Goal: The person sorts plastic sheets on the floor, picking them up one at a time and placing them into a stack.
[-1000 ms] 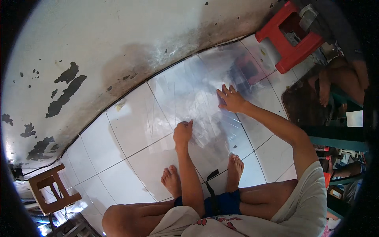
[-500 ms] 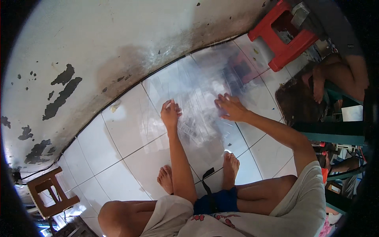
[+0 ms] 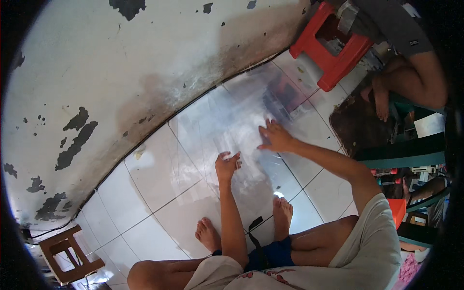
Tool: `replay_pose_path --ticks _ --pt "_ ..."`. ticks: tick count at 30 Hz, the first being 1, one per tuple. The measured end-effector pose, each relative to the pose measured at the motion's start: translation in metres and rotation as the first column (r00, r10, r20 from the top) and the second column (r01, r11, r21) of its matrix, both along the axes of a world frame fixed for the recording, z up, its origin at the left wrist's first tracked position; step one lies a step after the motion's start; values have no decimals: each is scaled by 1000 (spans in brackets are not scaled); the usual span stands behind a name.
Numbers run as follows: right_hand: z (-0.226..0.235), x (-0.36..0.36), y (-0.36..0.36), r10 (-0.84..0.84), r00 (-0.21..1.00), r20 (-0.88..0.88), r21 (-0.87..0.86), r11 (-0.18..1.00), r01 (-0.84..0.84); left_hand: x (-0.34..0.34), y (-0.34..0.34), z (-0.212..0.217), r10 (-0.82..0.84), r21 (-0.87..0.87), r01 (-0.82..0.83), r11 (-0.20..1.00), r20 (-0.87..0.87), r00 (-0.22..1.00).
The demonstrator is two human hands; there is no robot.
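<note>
The left hand half-curls over clear plastic sheets (from afar I can't tell its hold); the right hand spreads open, empty, over them.

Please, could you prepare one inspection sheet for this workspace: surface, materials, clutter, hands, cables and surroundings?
Surface: white tiled floor, dark joints.
Materials: clear plastic spread on the floor.
Clutter: small yellowish scrap near the wall.
Hands: left hand curled, right hand with fingers spread, both over the plastic; grip unclear at left.
Cables: dark line along the wall's foot, possibly a cable.
Surroundings: peeling wall; red stool; brown stool; another person at right.
</note>
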State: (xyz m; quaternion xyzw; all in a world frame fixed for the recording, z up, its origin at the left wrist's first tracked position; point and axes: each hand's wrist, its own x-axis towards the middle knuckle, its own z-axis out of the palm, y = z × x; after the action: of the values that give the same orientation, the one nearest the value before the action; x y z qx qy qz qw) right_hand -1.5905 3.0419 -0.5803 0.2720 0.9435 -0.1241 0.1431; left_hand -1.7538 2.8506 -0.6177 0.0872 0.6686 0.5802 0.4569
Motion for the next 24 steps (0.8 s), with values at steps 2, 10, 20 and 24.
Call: replay_pose_path --ticks 2,10,20,24 --pt "5 14 -4 -9 999 53 26 1000 7 16 10 -4 -21 -66 14 998 -115 993" --pt "-5 40 32 -36 983 -179 14 999 39 23 4 -19 -6 -106 -159 982 -850 527" --pt "0 69 14 -343 937 -74 -74 938 337 30 30 -18 97 -75 -214 974 -718 689" --pt "-12 70 26 -271 962 -20 -138 954 266 25 38 -22 75 -17 -96 995 -491 868"
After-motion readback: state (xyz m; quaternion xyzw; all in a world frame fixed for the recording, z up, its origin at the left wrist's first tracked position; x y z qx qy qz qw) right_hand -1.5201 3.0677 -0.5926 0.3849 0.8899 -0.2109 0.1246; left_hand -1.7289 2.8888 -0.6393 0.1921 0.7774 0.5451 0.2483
